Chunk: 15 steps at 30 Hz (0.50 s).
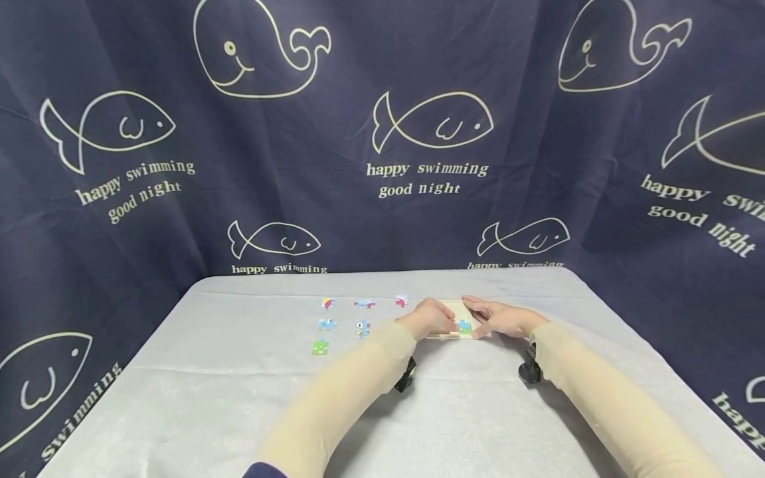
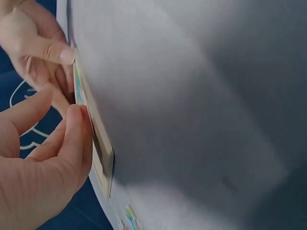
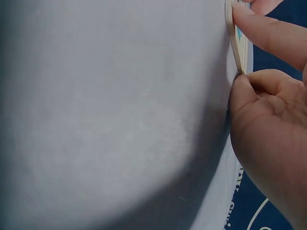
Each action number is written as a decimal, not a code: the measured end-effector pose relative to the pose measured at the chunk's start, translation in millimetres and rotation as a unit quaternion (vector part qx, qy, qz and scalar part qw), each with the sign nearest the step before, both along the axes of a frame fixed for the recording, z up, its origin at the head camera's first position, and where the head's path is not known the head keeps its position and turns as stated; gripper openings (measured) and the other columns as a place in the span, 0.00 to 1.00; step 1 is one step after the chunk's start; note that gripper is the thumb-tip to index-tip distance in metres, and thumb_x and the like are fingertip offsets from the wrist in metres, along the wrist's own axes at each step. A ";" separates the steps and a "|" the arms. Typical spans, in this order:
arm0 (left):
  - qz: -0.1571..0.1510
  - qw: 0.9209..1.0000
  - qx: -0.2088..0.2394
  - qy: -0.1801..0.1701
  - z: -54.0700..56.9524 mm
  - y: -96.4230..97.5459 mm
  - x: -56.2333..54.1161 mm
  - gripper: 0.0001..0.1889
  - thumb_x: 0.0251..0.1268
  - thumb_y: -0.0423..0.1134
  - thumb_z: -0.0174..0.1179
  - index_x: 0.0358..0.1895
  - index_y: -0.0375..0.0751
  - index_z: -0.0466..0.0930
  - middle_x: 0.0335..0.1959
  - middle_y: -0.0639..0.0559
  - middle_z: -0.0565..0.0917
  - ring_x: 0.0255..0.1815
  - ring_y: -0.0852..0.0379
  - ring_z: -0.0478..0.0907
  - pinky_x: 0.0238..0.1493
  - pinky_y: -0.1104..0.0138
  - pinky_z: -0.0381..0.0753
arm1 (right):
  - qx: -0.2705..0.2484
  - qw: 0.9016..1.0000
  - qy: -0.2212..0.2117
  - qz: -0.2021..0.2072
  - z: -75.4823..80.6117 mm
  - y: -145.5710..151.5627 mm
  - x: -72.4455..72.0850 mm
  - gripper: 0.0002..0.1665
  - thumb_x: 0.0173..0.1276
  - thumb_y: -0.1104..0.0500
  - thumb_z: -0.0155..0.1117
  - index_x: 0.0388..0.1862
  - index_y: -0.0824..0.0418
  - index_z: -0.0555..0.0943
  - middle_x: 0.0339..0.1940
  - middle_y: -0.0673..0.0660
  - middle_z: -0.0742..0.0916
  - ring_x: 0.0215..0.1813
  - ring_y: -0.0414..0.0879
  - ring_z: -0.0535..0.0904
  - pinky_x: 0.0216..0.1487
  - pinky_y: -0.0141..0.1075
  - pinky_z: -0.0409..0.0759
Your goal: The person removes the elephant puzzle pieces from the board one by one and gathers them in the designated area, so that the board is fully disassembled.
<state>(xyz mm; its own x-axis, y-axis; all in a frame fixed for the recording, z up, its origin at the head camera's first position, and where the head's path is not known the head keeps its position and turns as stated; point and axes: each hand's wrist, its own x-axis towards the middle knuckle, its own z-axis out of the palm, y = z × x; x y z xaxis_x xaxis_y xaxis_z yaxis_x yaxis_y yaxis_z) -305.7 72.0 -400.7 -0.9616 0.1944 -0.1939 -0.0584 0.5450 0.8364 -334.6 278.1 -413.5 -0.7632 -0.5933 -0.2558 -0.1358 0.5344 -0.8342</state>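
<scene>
A shallow wooden puzzle tray (image 1: 457, 307) lies on the table between both hands. Inside it, near the right front corner, sits a blue and green jigsaw piece (image 1: 464, 326). My left hand (image 1: 429, 317) reaches over the tray's left part, its fingertips right at the piece. In the left wrist view, the left thumb stands apart from those fingers (image 2: 73, 139). With thumb at the front corner and fingers toward the back, my right hand (image 1: 501, 317) holds the tray's right side. The right wrist view has the tray edge (image 3: 234, 40) beside that thumb. The left hand hides much of the tray.
Left of the tray, several loose jigsaw pieces lie spread out, among them a green one (image 1: 320, 346), a blue one (image 1: 327, 324) and a pink one (image 1: 402, 301). A pale cloth covers the table (image 1: 466, 418). Behind it hangs a dark blue curtain (image 1: 346, 146).
</scene>
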 end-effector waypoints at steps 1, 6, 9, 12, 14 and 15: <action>-0.005 1.000 -0.009 0.006 -1.4 1.4 0.3 0.12 0.51 0.31 0.72 0.41 0.36 0.86 0.35 0.49 0.87 0.33 0.61 0.79 0.41 0.74 0.79 | 0.001 1.000 -0.001 -0.001 -0.3 -0.2 0.3 0.59 0.58 0.65 0.70 0.76 0.73 0.41 0.79 0.68 0.39 0.78 0.64 0.39 0.77 0.54 0.45; 0.000 0.998 -0.046 0.034 -2.8 8.1 4.0 0.11 0.50 0.33 0.72 0.39 0.38 0.86 0.39 0.51 0.86 0.38 0.59 0.78 0.47 0.71 0.79 | -0.003 1.000 0.004 0.004 -2.2 -1.6 0.2 0.58 0.58 0.65 0.70 0.76 0.74 0.41 0.78 0.68 0.39 0.78 0.65 0.39 0.76 0.54 0.44; 0.012 0.996 -0.078 0.047 -2.5 12.6 7.5 0.09 0.49 0.34 0.73 0.36 0.40 0.87 0.40 0.51 0.86 0.40 0.58 0.77 0.48 0.71 0.78 | -0.010 1.000 0.002 0.009 -3.5 -1.8 -0.1 0.58 0.58 0.66 0.70 0.75 0.74 0.41 0.78 0.69 0.38 0.78 0.64 0.38 0.77 0.53 0.44; 0.023 0.993 -0.101 0.054 -0.6 17.2 10.6 0.08 0.48 0.34 0.74 0.33 0.41 0.87 0.38 0.52 0.86 0.39 0.58 0.77 0.47 0.72 0.78 | -0.015 1.000 -0.001 0.006 -3.8 -1.2 0.4 0.59 0.58 0.66 0.70 0.76 0.74 0.40 0.78 0.68 0.38 0.78 0.64 0.37 0.77 0.53 0.43; 0.026 0.992 -0.112 0.058 1.3 19.9 11.9 0.08 0.48 0.35 0.75 0.32 0.41 0.87 0.37 0.52 0.86 0.38 0.58 0.77 0.47 0.72 0.79 | -0.018 1.000 -0.003 0.003 -3.7 -0.7 0.7 0.59 0.58 0.67 0.70 0.76 0.73 0.40 0.78 0.68 0.37 0.78 0.64 0.36 0.77 0.53 0.42; 0.026 0.991 -0.119 0.059 2.0 21.2 12.2 0.08 0.47 0.35 0.75 0.32 0.42 0.87 0.36 0.53 0.85 0.38 0.59 0.77 0.47 0.73 0.78 | -0.018 1.000 -0.003 0.002 -3.8 -0.4 0.7 0.59 0.58 0.67 0.70 0.76 0.73 0.40 0.78 0.68 0.37 0.78 0.64 0.35 0.77 0.53 0.42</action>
<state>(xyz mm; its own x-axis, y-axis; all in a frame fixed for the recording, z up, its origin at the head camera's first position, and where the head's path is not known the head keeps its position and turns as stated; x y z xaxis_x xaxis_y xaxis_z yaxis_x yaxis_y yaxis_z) -293.5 93.2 -398.7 -0.9877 0.1073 -0.1136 -0.0002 0.7261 0.6876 -333.9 277.7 -417.3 -0.7590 -0.6056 -0.2391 -0.1327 0.5035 -0.8537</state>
